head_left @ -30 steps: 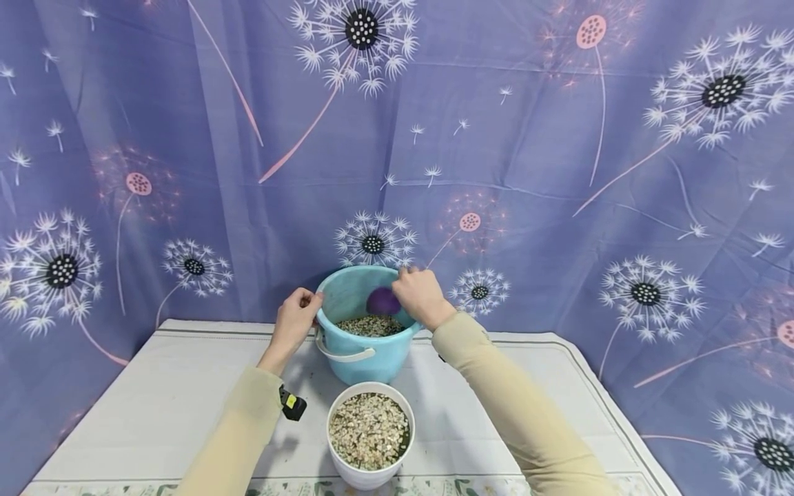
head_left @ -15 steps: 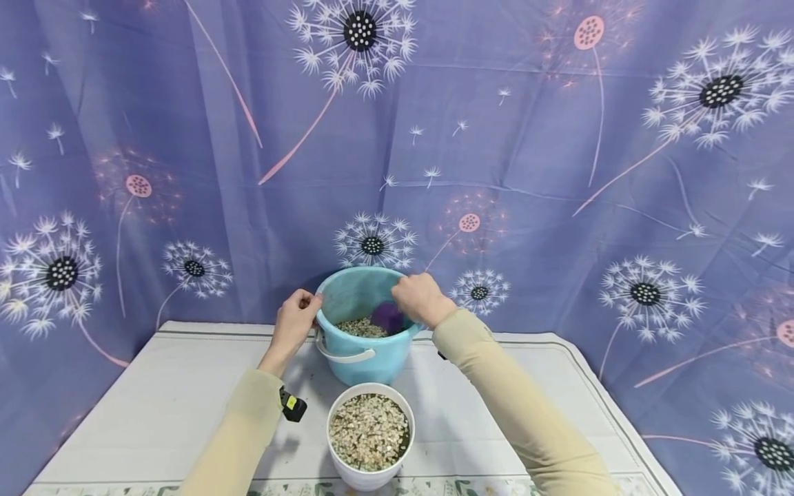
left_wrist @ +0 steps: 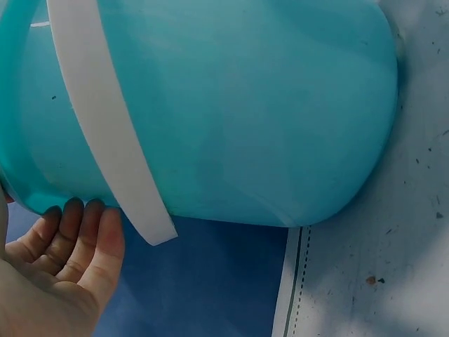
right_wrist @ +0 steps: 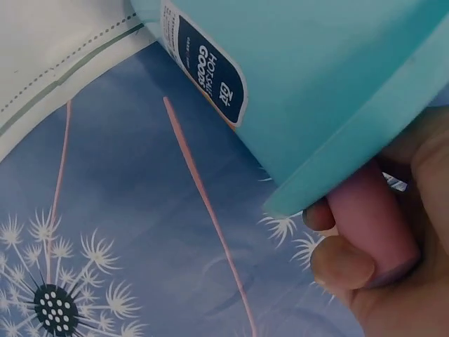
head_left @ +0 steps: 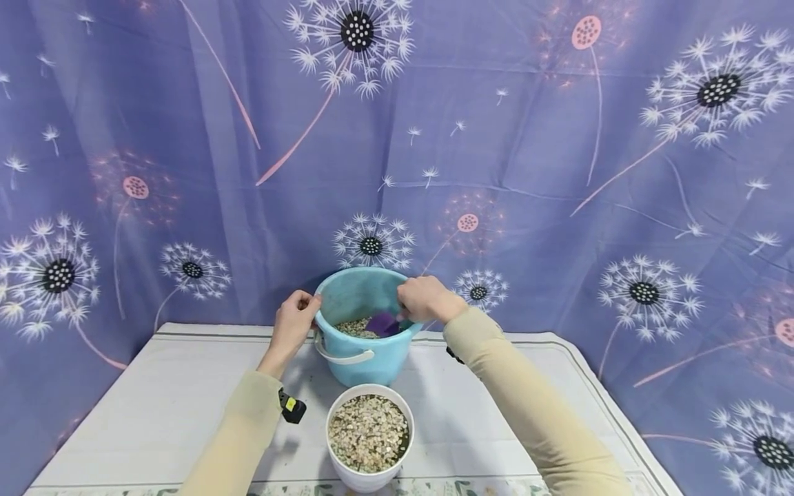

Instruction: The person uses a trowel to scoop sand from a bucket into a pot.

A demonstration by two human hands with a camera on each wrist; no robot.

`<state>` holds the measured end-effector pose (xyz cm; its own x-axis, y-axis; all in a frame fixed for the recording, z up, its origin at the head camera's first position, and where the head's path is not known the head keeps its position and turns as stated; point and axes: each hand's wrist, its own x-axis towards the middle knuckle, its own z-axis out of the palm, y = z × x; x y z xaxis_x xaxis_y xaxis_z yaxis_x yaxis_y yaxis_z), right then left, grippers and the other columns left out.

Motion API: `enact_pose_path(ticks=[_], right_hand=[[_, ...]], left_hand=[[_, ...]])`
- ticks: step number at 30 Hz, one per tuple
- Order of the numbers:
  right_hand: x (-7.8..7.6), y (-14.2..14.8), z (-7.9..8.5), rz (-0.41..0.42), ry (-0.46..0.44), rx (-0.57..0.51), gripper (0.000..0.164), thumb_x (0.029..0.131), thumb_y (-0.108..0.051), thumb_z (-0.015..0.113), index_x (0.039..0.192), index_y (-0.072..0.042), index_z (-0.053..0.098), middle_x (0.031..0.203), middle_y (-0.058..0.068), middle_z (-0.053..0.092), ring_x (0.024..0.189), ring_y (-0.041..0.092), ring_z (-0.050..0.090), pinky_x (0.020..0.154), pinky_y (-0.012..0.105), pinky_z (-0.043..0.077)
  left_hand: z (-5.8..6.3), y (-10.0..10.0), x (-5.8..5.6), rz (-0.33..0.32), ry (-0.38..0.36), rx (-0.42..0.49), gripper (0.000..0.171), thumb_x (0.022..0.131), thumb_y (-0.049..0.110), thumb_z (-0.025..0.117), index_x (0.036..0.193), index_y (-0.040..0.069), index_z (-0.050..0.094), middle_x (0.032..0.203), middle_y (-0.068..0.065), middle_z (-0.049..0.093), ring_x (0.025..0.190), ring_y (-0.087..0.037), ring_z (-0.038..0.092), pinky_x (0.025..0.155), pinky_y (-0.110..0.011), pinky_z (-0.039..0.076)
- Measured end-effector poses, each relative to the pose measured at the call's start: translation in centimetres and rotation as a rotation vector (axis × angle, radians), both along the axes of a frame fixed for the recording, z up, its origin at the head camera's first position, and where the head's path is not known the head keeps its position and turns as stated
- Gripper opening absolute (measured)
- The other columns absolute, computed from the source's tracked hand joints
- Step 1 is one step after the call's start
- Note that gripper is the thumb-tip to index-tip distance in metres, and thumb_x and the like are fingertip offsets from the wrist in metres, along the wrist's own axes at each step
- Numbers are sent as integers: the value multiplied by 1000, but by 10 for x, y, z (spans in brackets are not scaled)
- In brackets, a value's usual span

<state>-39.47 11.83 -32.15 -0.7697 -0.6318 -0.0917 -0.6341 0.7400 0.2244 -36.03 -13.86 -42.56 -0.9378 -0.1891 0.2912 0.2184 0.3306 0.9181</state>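
Note:
A light blue bucket [head_left: 366, 358] stands at the back of the table, holding a grainy, gravel-like mix [head_left: 356, 328]. My left hand [head_left: 294, 322] grips its left rim; the left wrist view shows the fingers [left_wrist: 110, 242] bent up against the outside below the rim. My right hand [head_left: 428, 299] holds a hand trowel [head_left: 382, 324] by its pink handle [right_wrist: 373, 223]. The purple trowel blade is inside the bucket, low at the mix, its tip partly hidden. In front stands a white pot [head_left: 366, 480] filled with the same kind of pale mix [head_left: 369, 432].
The bucket's white carrying handle [head_left: 347, 357] hangs down at its front left. A purple dandelion-print curtain [head_left: 397, 138] rises right behind the bucket. The white tablecloth [head_left: 205, 386] has a few dark crumbs near the bucket.
The trowel blade has gone down from above the mix into it and tilted flatter. My right hand has shifted slightly right and lower. The left hand keeps its place on the rim.

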Motion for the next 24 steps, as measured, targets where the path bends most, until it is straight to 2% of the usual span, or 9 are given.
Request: enact_pose_path(ticks=[6,10,13,17,20,24], right_hand=[[-2,3,4,40,-124,-82,34,86,-44,72,62,-20,68,57,-10,53,56,10,48,61,30,49],[-4,5,5,97,-217,-171,28,87,-40,73,64,-25,70,58,-10,60,55,9,52,59,28,49],[-6,8,5,115,-306,-241,22,88,-37,73,70,-24,73,61,-7,64,52,8,52,54,24,48],[-7,11,5,102,-407,-312,22,89,-34,72,79,-15,76,61,-3,63,48,5,44,46,21,41],[-7,14,5,68,-467,-360,24,89,-32,72,83,-9,76,63,2,64,49,6,44,46,20,40],[-6,18,6,12,-534,-426,20,88,-30,73,82,-12,76,69,7,66,52,7,47,49,21,42]], left_hand=[[-1,-2,1,-6,-3,-5,31,99,35,57,96,4,58,80,-10,56,66,-23,60,62,-37,56],[-2,-3,0,13,6,-2,31,99,35,57,95,5,59,79,-10,56,66,-23,59,62,-37,56],[-1,-2,0,19,8,-11,31,99,36,57,94,5,59,79,-10,56,66,-23,60,62,-39,57],[-1,-2,-1,16,13,-13,31,99,35,57,94,5,58,79,-11,57,65,-23,60,65,-46,57],[-1,-2,-1,13,11,-21,32,99,36,56,95,5,59,80,-11,57,64,-23,60,65,-46,57],[0,-1,0,10,1,-27,32,100,37,56,95,5,59,80,-11,57,64,-22,60,64,-43,57]])
